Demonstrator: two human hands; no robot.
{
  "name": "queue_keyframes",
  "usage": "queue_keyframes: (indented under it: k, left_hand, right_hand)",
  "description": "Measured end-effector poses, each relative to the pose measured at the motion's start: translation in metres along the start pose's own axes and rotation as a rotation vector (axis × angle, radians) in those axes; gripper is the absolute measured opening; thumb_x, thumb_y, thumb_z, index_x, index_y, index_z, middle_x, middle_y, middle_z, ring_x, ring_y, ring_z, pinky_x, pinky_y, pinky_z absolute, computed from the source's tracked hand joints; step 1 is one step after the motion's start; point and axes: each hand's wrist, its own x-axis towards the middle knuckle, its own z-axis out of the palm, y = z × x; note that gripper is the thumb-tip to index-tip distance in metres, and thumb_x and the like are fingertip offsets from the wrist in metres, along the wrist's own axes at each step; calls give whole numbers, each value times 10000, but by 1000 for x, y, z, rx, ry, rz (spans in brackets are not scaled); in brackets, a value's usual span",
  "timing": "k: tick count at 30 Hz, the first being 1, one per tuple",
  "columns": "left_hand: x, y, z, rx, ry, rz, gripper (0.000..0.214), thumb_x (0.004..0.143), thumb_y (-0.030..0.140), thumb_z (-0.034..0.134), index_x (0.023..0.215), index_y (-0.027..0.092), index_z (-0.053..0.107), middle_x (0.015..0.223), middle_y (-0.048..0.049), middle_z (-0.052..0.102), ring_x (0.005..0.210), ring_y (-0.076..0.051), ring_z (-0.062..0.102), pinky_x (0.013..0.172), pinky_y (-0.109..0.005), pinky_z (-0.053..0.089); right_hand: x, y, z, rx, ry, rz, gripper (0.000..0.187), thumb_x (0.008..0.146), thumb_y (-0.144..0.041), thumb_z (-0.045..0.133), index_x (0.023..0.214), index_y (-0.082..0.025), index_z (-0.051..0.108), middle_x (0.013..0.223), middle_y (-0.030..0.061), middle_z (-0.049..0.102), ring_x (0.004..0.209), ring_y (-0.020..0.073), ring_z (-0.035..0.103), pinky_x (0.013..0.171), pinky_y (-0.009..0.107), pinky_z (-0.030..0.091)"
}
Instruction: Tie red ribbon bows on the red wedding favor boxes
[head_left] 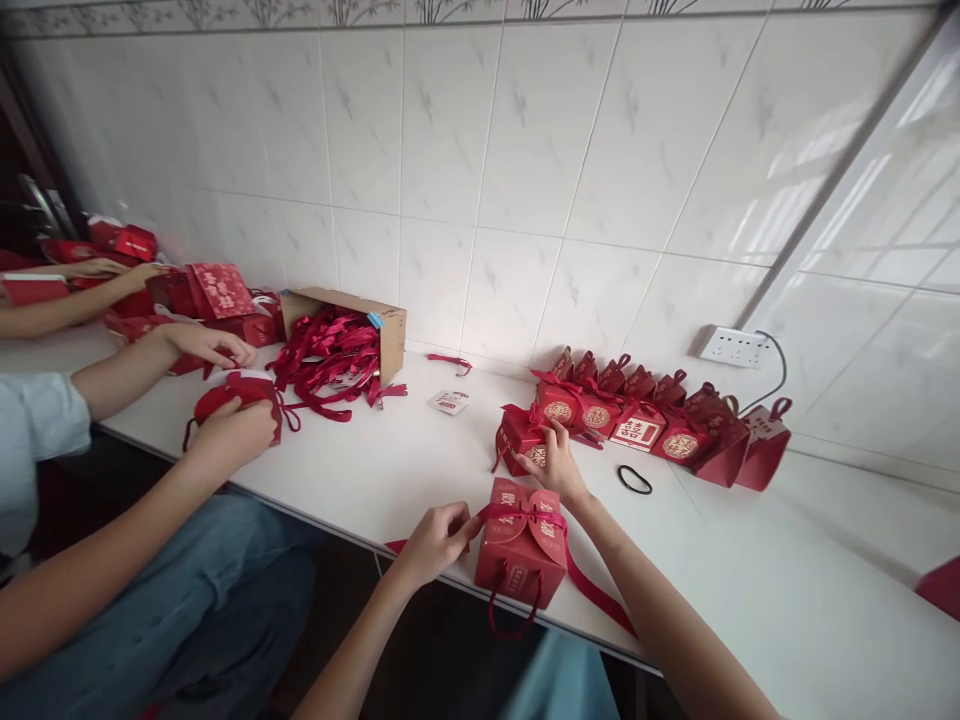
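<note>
A red gift box (521, 565) with gold lettering and a cord handle stands at the table's front edge, with a red ribbon (596, 590) across its top and trailing down to the right. At its left side my left hand (439, 542) is closed, pinching the ribbon's other end between thumb and fingers. Farther back, my right hand (559, 465) grips a smaller red gift box (517, 432) with a bow on top, its thumb and fingers on the near right side. The grip is partly hidden by the hand itself.
Several finished red boxes (679, 440) line the wall at right, near a black elastic band (634, 480) and a white power strip (735, 347). A cardboard box (392, 345) spills red ribbons (330, 350). A small card (448, 402) lies mid-table. At left, co-workers' hands (240, 435) handle red boxes.
</note>
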Motion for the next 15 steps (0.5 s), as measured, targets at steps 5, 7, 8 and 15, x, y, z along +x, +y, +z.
queue_keyframes:
  k: [5, 7, 8, 15]
  left_hand:
    - [-1, 0, 0, 15, -1, 0, 391, 833, 467, 504, 590, 186, 380, 526, 51, 447, 511, -100, 402, 525, -227, 294]
    - [0, 1, 0, 21, 0, 1, 398, 833, 474, 501, 586, 186, 379, 524, 53, 441, 507, -98, 399, 524, -226, 297]
    - [0, 1, -1, 25, 1, 1, 404, 835, 481, 497, 585, 186, 381, 524, 52, 443, 507, -98, 402, 524, -227, 300]
    - [0, 2, -3, 42, -9, -21, 424, 832, 511, 487, 580, 182, 397, 529, 42, 470, 517, -104, 429, 538, -230, 314]
  right_hand:
    - [9, -5, 8, 68, -154, 63, 574, 765, -427, 607, 1257, -184, 441, 1367, 201, 319, 1193, 367, 472, 935, 551, 445]
    - [21, -11, 7, 105, -213, 91, 607, 749, -383, 623, 1295, -191, 440, 1397, 194, 312, 1192, 355, 480, 946, 540, 440]
    - [28, -14, 6, 129, -242, 109, 623, 745, -381, 627, 1308, -193, 439, 1402, 190, 326, 1193, 347, 483, 948, 528, 441]
    - [39, -40, -41, 297, -330, 292, 518, 861, -503, 451, 1286, -207, 431, 1259, 159, 534, 1073, 276, 584, 863, 425, 493]
